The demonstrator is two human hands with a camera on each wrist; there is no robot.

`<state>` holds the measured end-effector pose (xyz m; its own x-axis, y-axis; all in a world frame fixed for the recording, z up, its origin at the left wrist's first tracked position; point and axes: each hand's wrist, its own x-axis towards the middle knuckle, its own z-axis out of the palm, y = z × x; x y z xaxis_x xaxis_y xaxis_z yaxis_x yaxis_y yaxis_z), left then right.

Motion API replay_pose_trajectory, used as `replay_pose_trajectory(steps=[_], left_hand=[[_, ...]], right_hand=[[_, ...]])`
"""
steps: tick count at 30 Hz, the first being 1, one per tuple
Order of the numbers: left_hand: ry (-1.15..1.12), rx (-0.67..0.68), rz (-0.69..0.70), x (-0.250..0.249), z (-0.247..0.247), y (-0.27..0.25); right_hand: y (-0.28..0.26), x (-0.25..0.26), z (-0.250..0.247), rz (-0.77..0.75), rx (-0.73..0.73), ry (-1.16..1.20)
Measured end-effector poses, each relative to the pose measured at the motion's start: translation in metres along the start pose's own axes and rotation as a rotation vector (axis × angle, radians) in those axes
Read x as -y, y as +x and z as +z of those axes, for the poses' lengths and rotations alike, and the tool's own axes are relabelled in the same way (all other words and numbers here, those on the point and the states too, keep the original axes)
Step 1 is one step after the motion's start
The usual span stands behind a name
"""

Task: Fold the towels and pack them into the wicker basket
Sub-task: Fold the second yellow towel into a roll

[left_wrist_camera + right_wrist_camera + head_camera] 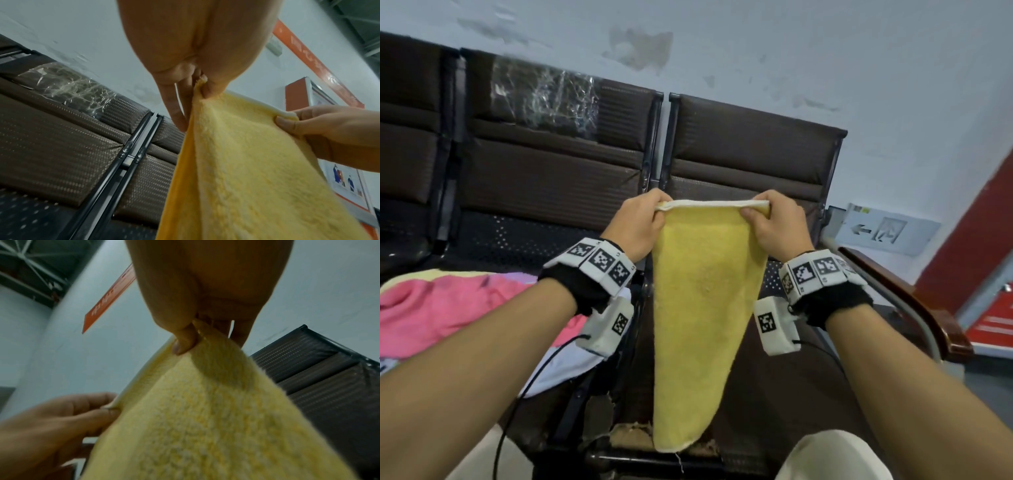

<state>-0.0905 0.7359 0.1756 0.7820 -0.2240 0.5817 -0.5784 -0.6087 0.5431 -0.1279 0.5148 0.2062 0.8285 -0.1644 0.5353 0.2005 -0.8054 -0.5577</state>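
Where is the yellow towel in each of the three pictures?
Head view: the yellow towel hangs in the middle, its top edge pinched by the left hand and the right hand.
Left wrist view: it fills the lower right.
Right wrist view: it fills the lower middle and right.
Shared landmark: the brown seat backs.

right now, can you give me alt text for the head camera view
Two bare hands, left hand and right hand, pinch the top corners of a yellow towel that hangs in front of dark brown seats. A pink towel lies on the seat at left.
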Motion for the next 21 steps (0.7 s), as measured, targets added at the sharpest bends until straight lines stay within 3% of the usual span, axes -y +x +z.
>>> replay_pose_trajectory(steps=[2,5,9,13,19,21], left_hand=[[-0.009,-0.021,-0.017,-0.005,0.003,0.013],[-0.058,-0.137,0.018,-0.02,0.0,0.03],[-0.2,-0.181,0.039,-0.035,-0.006,0.011],[-0.295,-0.113,-0.053,-0.028,0.01,-0.056],[-0.373,0.126,-0.28,-0.003,0.049,-0.179],[-0.398,0.176,-0.306,0.0,0.057,-0.209]], right_hand=[[0.008,-0.002,0.002,0.015,-0.002,-0.003],[0.014,0.002,-0.006,-0.071,-0.121,0.083],[-0.016,-0.003,-0.01,-0.128,-0.169,0.229],[-0.086,-0.029,0.003,-0.068,-0.061,0.288],[-0.192,-0.061,0.016,0.05,0.277,0.238],[-0.214,-0.07,0.016,0.08,0.276,0.253]])
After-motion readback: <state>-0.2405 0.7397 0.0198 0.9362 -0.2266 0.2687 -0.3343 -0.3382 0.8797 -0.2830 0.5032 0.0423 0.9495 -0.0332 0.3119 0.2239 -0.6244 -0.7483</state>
